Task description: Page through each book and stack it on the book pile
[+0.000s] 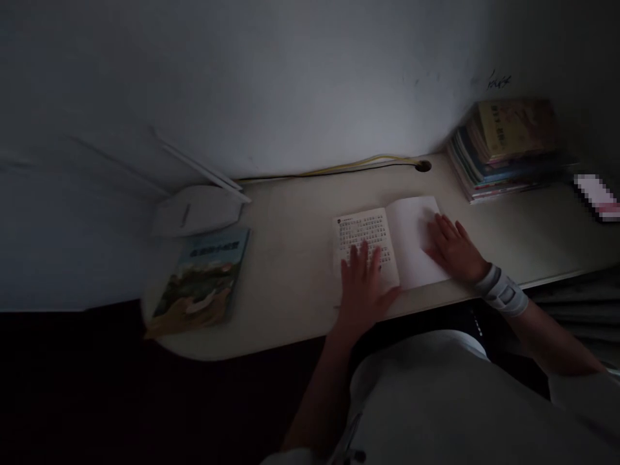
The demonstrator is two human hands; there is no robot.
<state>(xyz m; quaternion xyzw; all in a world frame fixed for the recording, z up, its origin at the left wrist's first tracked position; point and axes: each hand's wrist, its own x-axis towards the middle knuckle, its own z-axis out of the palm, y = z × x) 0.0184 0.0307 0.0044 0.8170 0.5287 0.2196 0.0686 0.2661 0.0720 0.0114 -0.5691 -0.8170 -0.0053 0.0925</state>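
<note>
An open book (411, 236) lies on the pale desk in front of me, its left page printed with rows of characters and its right page blank white. Over the lower part of the printed page is my left hand (361, 284), fingers spread and thumb out to the right. My right hand (453, 248) rests at the outer edge of the blank page, fingers stretched out, with a grey-white band (506, 294) around the wrist. Neither hand grips anything. Whether the left palm presses on the paper or hovers just above it, I cannot tell.
A picture book (203, 278) lies at the desk's left end, before a white router-like device (198, 210). Cables (334, 169) run along the wall to a round hole (423, 166). Stacked books (513, 145) stand at the back right, near a phone (598, 197). The desk (285, 271) has a rounded left corner.
</note>
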